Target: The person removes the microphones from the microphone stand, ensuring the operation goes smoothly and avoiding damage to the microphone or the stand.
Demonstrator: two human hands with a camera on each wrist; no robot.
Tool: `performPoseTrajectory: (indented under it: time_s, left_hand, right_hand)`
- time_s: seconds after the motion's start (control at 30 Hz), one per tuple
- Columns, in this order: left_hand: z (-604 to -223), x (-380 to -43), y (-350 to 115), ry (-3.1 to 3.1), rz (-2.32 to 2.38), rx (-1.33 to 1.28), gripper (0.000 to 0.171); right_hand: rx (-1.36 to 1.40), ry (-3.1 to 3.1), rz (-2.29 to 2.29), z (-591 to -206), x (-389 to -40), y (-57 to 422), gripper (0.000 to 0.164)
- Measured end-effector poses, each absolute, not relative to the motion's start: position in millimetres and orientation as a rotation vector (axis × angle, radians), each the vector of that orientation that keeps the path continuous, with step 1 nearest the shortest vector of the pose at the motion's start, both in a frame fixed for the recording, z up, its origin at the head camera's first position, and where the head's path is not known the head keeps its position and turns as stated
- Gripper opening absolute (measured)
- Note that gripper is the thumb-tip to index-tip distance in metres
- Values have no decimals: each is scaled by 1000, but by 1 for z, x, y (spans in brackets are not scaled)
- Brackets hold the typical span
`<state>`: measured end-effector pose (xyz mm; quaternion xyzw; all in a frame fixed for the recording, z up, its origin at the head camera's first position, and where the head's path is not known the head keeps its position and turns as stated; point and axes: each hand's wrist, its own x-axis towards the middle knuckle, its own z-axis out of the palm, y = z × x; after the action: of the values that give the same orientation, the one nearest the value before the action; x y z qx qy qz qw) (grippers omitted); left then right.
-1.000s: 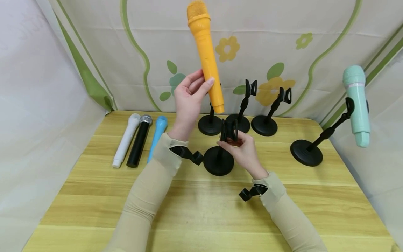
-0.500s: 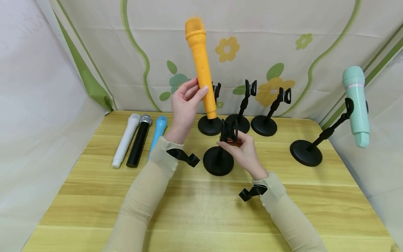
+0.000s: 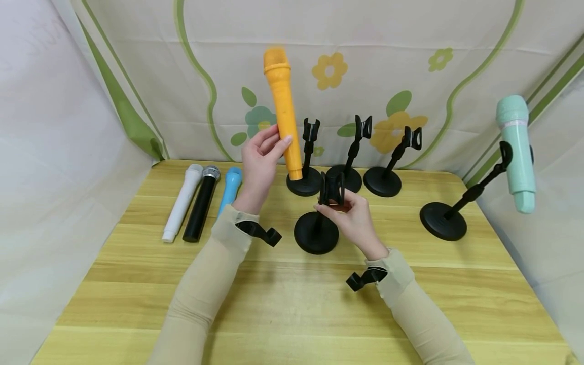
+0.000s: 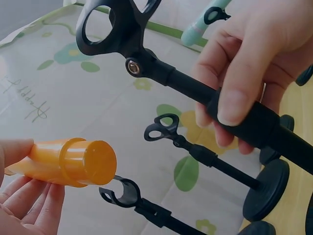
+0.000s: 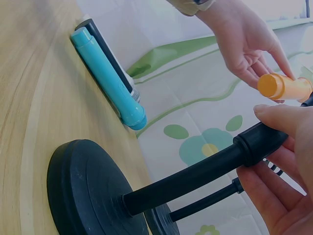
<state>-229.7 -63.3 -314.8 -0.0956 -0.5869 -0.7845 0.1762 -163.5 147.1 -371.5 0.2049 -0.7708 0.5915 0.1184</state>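
My left hand (image 3: 261,161) pinches a yellow-orange microphone (image 3: 285,115) by its lower handle, head up and slightly tilted, above the table. With thumb and fingers my right hand (image 3: 353,218) grips the upright of a black microphone stand (image 3: 317,233), whose round base sits on the table. The stand's clip (image 4: 100,29) has nothing in it and points up in the head view. In the left wrist view, the microphone's butt end (image 4: 100,162) shows apart from that clip. The right wrist view shows the right thumb and fingers around the stand's thick collar (image 5: 259,142).
White (image 3: 182,203), black (image 3: 202,205) and blue (image 3: 230,190) microphones lie at the left on the wooden table (image 3: 283,314). Behind stand several stands with bare clips, such as the rightmost one (image 3: 383,181). At the right, another stand (image 3: 443,221) holds a mint-green microphone (image 3: 517,152).
My left hand has moved down and to the left with the yellow-orange microphone, uncovering the clip of a stand behind it. My right hand and its stand have stayed in place.
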Motion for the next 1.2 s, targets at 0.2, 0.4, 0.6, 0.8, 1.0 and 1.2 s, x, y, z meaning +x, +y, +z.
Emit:
performPoseTrajectory:
  time_s: [0.2,0.4,0.6,0.8,1.0,1.2]
  left_hand:
    - [-324,-228,-68,-1720,-2232,-230,45]
    - [-335,-227,-72,-1755,-2251,-209,45]
    - [-348,-226,-75,-1782,-2251,-198,44]
    - [-361,-226,-80,-1827,-2256,-166,47]
    - [-372,-223,-84,-1902,-2232,-130,47]
    - [-381,-220,-89,-1950,-2205,-123,48]
  right_hand:
    - [593,-2258,1733,-372,-164,147,14]
    - [592,-2258,1730,-371,-164,147,14]
    - [596,-2259,1733,-370,-163,146,14]
    - [598,-2258,1739,-370,-163,146,14]
    - [600,-2257,1741,-371,-164,146,14]
    - [613,-2242,1745,-374,-165,146,15]
